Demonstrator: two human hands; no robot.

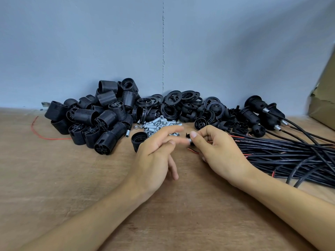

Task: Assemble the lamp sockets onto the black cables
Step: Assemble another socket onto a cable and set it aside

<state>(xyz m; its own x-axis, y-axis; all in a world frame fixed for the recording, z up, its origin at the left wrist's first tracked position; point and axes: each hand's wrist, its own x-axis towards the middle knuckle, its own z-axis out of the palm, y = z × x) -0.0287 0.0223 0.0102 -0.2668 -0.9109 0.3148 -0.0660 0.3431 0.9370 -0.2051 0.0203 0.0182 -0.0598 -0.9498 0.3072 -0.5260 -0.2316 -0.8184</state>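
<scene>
My right hand [215, 151] pinches a small black socket cap with a metal tube [189, 140] between thumb and fingers; red wire ends [193, 151] poke out below it. My left hand [157, 151] hovers just left of that part with its fingers spread and blurred, holding nothing. A single black threaded socket body [136, 142] stands upright on the table right behind my left hand. A bundle of black cables [290, 154] lies to the right of my right hand.
Piled along the blue wall are black socket bodies [94, 116], black rings and caps [188, 107], silver threaded tubes [157, 125] and a few assembled sockets on cables [262, 113]. A loose red wire [36, 131] lies left; a cardboard box [324, 98] stands far right.
</scene>
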